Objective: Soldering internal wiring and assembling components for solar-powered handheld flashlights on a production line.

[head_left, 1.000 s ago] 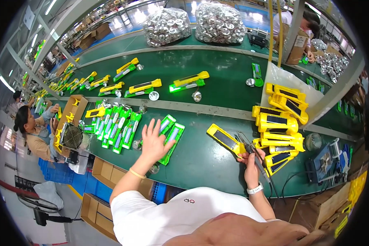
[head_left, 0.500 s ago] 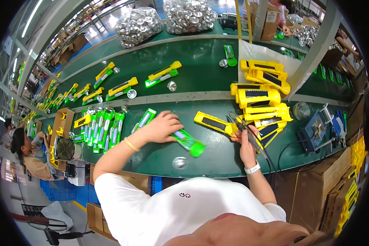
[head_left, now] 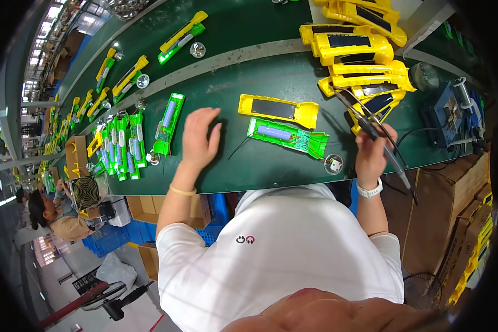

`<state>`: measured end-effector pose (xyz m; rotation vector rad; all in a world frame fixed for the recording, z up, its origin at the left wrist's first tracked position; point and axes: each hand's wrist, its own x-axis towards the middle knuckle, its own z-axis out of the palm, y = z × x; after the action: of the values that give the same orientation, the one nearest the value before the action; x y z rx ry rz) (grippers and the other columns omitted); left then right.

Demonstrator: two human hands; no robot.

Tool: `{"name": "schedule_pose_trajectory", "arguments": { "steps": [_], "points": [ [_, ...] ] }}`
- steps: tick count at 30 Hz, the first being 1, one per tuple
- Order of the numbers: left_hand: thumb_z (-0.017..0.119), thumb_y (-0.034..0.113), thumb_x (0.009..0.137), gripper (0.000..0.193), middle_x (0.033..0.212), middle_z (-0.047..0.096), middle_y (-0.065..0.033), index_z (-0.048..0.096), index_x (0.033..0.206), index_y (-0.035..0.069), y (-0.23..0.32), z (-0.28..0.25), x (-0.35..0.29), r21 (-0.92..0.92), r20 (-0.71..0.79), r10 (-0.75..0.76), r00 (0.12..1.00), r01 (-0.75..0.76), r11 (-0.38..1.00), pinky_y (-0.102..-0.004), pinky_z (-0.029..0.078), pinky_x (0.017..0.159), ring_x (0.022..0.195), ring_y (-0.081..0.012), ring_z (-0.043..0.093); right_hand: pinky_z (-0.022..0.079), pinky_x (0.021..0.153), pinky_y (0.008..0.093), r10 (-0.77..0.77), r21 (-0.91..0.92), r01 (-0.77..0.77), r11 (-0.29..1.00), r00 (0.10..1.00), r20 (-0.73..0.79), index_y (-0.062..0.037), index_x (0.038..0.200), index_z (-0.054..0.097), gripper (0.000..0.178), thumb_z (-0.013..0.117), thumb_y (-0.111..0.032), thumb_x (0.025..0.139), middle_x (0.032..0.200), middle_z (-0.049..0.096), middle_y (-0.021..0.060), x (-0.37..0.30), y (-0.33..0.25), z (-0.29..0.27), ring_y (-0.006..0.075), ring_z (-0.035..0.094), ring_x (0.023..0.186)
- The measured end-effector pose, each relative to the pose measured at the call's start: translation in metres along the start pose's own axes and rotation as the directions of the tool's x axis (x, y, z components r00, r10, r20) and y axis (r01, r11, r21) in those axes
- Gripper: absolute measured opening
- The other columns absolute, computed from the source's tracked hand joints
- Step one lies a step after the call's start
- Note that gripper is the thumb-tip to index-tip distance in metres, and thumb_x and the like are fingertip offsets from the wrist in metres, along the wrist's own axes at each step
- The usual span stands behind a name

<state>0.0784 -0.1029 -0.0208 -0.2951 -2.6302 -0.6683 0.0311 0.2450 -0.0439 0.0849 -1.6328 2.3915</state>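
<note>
My left hand [head_left: 201, 138] hovers over the green bench top, empty, with thumb and fingers apart. To its right lies an open green flashlight housing [head_left: 289, 138] with a purple battery, a circuit board and thin wires. A yellow flashlight shell [head_left: 279, 109] with a dark panel rests just beyond it. By the housing's right end sits a clear round reflector [head_left: 333, 164]. My right hand [head_left: 374, 157] is closed round a soldering iron [head_left: 394, 164], which slants with its tip end up and left. Another green housing [head_left: 169, 124] with a battery lies left of my left hand.
Several yellow shells [head_left: 355, 48] are piled at the far right. A blue soldering station [head_left: 445, 115] with a solder spool stands beyond my right hand. Several green housings [head_left: 122, 145] lie in a row on the left. Paired shells [head_left: 183, 36] sit on the belt behind.
My left hand has let go of the green housing and drawn back left. That housing now lies still beside the yellow shell. The right hand still holds the soldering iron. The view has shifted.
</note>
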Motion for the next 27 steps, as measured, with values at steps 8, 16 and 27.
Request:
{"name": "schedule_pose_trajectory", "arguments": {
  "steps": [8, 16, 27],
  "points": [
    [0.071, 0.037, 0.068, 0.064, 0.133, 0.040, -0.0150, 0.051, 0.124, 0.013, 0.036, 0.028, 0.024, -0.080, 0.289, 0.202, 0.936, -0.186, 0.979, -0.0485, 0.028, 0.103, 0.126, -0.0357, 0.034, 0.041, 0.059, 0.0241, 0.119, 0.069, -0.122, 0.990, 0.992, 0.039, -0.0074, 0.111, 0.040, 0.031, 0.049, -0.031, 0.092, 0.083, 0.053, 0.0090, -0.021, 0.007, -0.011, 0.0154, 0.051, 0.067],
    [0.070, 0.021, 0.072, 0.054, 0.127, 0.047, -0.0179, 0.053, 0.121, 0.005, 0.034, 0.024, 0.006, 0.042, 0.232, 0.142, 0.962, -0.156, 0.987, -0.0440, 0.036, 0.098, 0.121, -0.0365, 0.041, 0.041, 0.057, 0.0239, 0.082, 0.042, -0.082, 0.996, 0.997, -0.007, -0.0042, 0.107, 0.040, 0.029, 0.049, -0.028, 0.092, 0.078, 0.051, 0.0096, -0.018, 0.001, -0.022, 0.0147, 0.050, 0.063],
    [0.075, 0.019, 0.067, 0.027, 0.091, 0.061, -0.0057, 0.065, 0.090, 0.007, 0.066, 0.022, 0.017, 0.148, -0.008, 0.048, 0.999, -0.046, 0.988, -0.0305, 0.047, 0.061, 0.074, -0.0223, 0.056, 0.040, 0.049, 0.0211, 0.196, 0.076, -0.211, 0.974, 0.966, 0.169, -0.0067, 0.097, 0.038, 0.027, 0.061, -0.012, 0.084, 0.083, 0.049, 0.0063, -0.014, 0.004, 0.012, 0.0092, 0.046, 0.054]
  ]
}}
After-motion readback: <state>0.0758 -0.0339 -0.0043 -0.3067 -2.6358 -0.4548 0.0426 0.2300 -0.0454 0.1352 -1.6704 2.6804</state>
